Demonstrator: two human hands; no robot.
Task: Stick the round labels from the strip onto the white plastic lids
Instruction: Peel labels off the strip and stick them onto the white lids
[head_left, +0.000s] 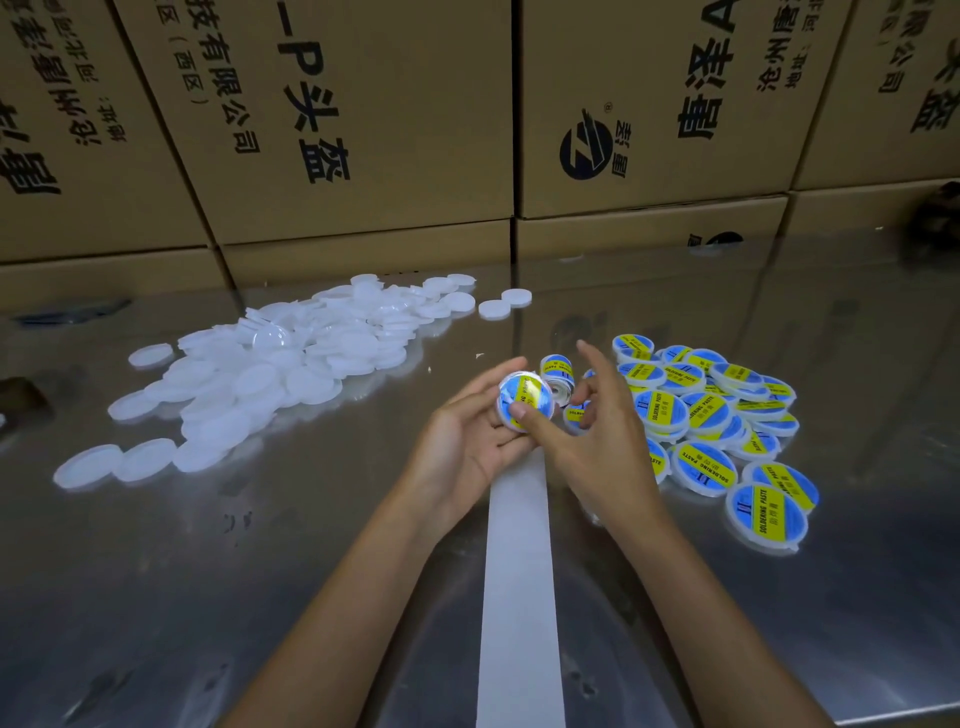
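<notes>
1. Left hand (467, 441) cradles one lid (524, 402) at scene centre, palm up, fingers curled round its rim; a blue-yellow label (532, 397) already sits on it.
2. Right hand (597, 441) presses its thumb (524, 415) on the label's near edge; the other fingers are spread wide and hold nothing.
3. Label roll (557, 376) stands just beyond the hands; its bare backing strip (519, 571) trails toward the viewer across the steel table (208, 571).
4. Blank lids (270, 369) heaped far left. Labelled lids (717, 415) piled right, near the right hand. Stacked cartons (363, 130) wall off the far side.
5. Step in hand, as I judge it: smoothing the label down. Roughly a third of the lids look done; plenty blank.
6. To do it well: rub from the centre outward so no bubble is trapped, then run the thumb round the whole edge.
7. Keep the left fingers on the rim only, clear of the label face, so the lid doesn't spin under the thumb.
8. Check the label is centred before pressing hard; whether it's centred now I can't tell, the thumb covers part.
9. Risk: a lifted edge or crease if pressed from one side only.
10. Then drop it on the right pile, keeping it apart from the blanks.
</notes>
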